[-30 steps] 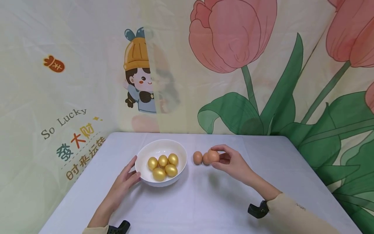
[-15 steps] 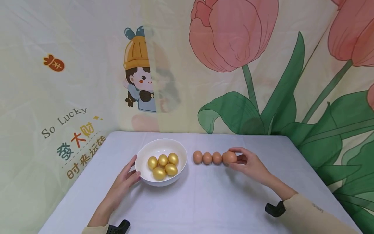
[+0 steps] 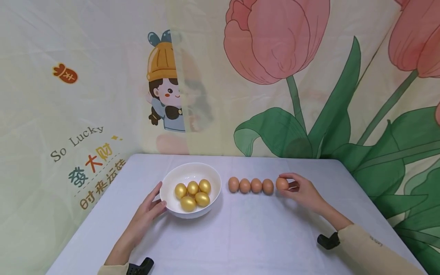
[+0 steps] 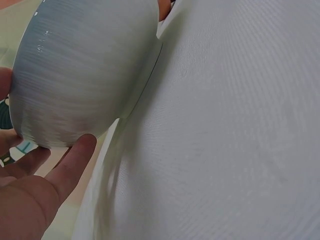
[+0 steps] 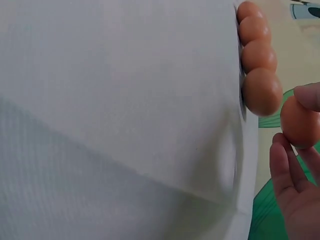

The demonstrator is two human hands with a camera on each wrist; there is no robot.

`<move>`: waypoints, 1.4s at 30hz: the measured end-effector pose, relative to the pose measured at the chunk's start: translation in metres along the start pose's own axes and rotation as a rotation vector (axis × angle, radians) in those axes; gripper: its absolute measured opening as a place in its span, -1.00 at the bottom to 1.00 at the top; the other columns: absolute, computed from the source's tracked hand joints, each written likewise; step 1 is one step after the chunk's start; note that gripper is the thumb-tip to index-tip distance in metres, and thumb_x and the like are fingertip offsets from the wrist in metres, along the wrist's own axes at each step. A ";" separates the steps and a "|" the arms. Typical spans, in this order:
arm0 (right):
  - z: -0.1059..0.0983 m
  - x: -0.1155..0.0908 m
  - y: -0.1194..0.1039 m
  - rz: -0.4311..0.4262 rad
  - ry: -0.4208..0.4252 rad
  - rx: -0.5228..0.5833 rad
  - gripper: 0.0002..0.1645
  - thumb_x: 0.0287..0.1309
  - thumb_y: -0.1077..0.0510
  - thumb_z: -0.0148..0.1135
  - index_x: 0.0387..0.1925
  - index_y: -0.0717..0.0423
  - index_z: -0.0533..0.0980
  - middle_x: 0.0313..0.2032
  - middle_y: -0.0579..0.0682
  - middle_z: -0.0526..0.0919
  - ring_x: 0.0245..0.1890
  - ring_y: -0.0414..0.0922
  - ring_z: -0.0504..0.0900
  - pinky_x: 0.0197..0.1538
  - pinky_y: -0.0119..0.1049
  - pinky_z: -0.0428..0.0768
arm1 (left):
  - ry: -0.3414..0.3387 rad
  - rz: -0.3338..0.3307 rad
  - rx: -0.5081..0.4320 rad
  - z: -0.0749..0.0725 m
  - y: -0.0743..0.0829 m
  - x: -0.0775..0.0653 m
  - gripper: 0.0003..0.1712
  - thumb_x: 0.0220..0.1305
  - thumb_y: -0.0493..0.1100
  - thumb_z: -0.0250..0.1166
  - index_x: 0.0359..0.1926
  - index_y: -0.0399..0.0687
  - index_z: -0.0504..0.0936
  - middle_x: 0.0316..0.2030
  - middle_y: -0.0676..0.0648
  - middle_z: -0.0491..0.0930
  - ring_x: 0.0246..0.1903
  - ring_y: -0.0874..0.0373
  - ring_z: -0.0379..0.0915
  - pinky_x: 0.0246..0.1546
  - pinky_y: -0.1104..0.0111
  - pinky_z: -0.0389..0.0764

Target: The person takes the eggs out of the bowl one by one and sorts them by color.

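My right hand (image 3: pixel 304 193) pinches a brown egg (image 3: pixel 282 183) between thumb and fingertips, at the right end of a row of several brown eggs (image 3: pixel 256 185). In the right wrist view the held egg (image 5: pixel 299 122) sits apart from the nearest egg (image 5: pixel 262 92) and looks slightly raised off the cloth. My left hand (image 3: pixel 146 214) holds the left side of a white bowl (image 3: pixel 165 183). Thumb (image 4: pixel 80 150) and fingers rest against its outer wall in the left wrist view, some partly hidden. Several golden eggs (image 3: pixel 188 203) lie inside the bowl.
A white cloth (image 3: pixel 233 240) covers the table, which ends at a printed backdrop (image 3: pixel 209 114) with tulips and a cartoon figure. A black wrist device (image 3: pixel 328 241) sits by the right sleeve, and another (image 3: pixel 140 266) by the left.
My right hand has moved rightward along the row with its egg, past the eggs standing there, and the row has come into fuller view. My left hand and the bowl stay in place.
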State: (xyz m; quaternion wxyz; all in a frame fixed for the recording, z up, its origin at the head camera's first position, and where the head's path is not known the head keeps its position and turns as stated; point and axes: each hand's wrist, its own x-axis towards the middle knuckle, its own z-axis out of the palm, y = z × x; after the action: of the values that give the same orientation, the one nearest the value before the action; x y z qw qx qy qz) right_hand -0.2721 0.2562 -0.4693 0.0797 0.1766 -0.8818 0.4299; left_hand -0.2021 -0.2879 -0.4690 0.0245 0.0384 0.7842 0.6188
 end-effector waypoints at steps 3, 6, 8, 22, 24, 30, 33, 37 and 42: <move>-0.001 0.000 0.005 0.017 0.000 0.000 -0.32 0.20 0.21 0.58 0.33 0.11 0.55 0.21 0.15 0.67 -0.07 0.01 0.73 -0.06 -0.41 0.76 | 0.002 -0.003 0.009 0.000 0.001 0.000 -0.14 0.64 -0.05 0.16 0.74 0.18 -0.08 0.72 -0.16 -0.23 0.55 -0.34 0.16 0.16 0.60 0.59; 0.000 0.001 0.009 0.018 -0.006 -0.004 -0.34 0.19 0.23 0.58 0.31 0.11 0.56 0.19 0.15 0.68 -0.09 0.00 0.73 -0.05 -0.39 0.76 | 0.003 -0.012 0.019 0.000 0.001 0.000 -0.13 0.64 -0.03 0.16 0.74 0.20 -0.08 0.72 -0.16 -0.23 0.55 -0.33 0.15 0.19 0.56 0.60; 0.001 0.002 0.011 0.014 -0.013 -0.020 -0.35 0.18 0.24 0.59 0.30 0.12 0.57 0.18 0.15 0.69 -0.10 0.00 0.74 -0.05 -0.37 0.77 | 0.003 -0.017 0.024 0.000 0.002 0.000 -0.13 0.64 -0.02 0.16 0.74 0.21 -0.08 0.72 -0.16 -0.23 0.55 -0.33 0.15 0.25 0.48 0.61; 0.007 0.007 0.024 -0.014 -0.065 -0.092 -0.37 0.14 0.31 0.58 0.26 0.14 0.60 0.16 0.16 0.69 -0.11 -0.01 0.73 -0.08 -0.31 0.78 | 0.001 -0.015 0.029 0.001 0.001 0.001 -0.13 0.63 -0.01 0.17 0.74 0.23 -0.08 0.72 -0.14 -0.24 0.57 -0.33 0.13 0.27 0.47 0.60; 0.008 0.008 0.025 -0.014 -0.072 -0.096 -0.36 0.14 0.32 0.58 0.27 0.14 0.60 0.16 0.16 0.68 -0.10 -0.01 0.73 -0.07 -0.28 0.78 | 0.001 -0.015 0.030 0.001 0.000 0.001 -0.12 0.63 0.00 0.17 0.74 0.23 -0.08 0.72 -0.14 -0.23 0.57 -0.32 0.13 0.30 0.41 0.60; 0.010 0.012 0.027 -0.019 -0.073 -0.113 -0.34 0.14 0.33 0.58 0.28 0.18 0.58 0.18 0.19 0.67 -0.09 0.01 0.73 -0.06 -0.21 0.80 | 0.003 -0.012 0.023 0.001 -0.001 0.000 -0.12 0.63 0.00 0.18 0.74 0.21 -0.08 0.72 -0.15 -0.23 0.56 -0.33 0.14 0.33 0.34 0.59; 0.011 0.013 0.027 -0.015 -0.074 -0.116 -0.33 0.13 0.33 0.58 0.29 0.18 0.58 0.18 0.19 0.68 -0.09 0.01 0.73 -0.06 -0.22 0.79 | 0.000 -0.007 0.015 0.001 -0.001 0.000 -0.12 0.63 -0.01 0.18 0.74 0.21 -0.07 0.72 -0.15 -0.23 0.56 -0.33 0.13 0.25 0.50 0.60; 0.011 0.013 0.028 -0.008 -0.083 -0.118 -0.32 0.14 0.31 0.58 0.31 0.18 0.57 0.19 0.19 0.67 -0.08 0.00 0.73 -0.06 -0.24 0.79 | 0.000 -0.002 0.011 0.001 -0.001 0.000 -0.13 0.63 -0.02 0.18 0.74 0.21 -0.07 0.72 -0.14 -0.23 0.56 -0.33 0.13 0.17 0.61 0.57; 0.011 0.014 0.028 -0.005 -0.089 -0.123 -0.31 0.15 0.29 0.59 0.31 0.16 0.56 0.20 0.19 0.66 -0.08 0.00 0.73 -0.05 -0.22 0.79 | 0.002 0.000 0.016 0.002 -0.001 -0.001 -0.13 0.63 -0.02 0.17 0.74 0.21 -0.07 0.72 -0.14 -0.23 0.56 -0.33 0.13 0.19 0.60 0.58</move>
State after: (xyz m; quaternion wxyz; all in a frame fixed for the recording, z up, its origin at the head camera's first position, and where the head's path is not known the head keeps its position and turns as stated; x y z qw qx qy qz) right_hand -0.2957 0.2602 -0.4922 0.0523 0.1923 -0.9088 0.3665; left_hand -0.2013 -0.2865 -0.4703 0.0232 0.0380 0.7892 0.6125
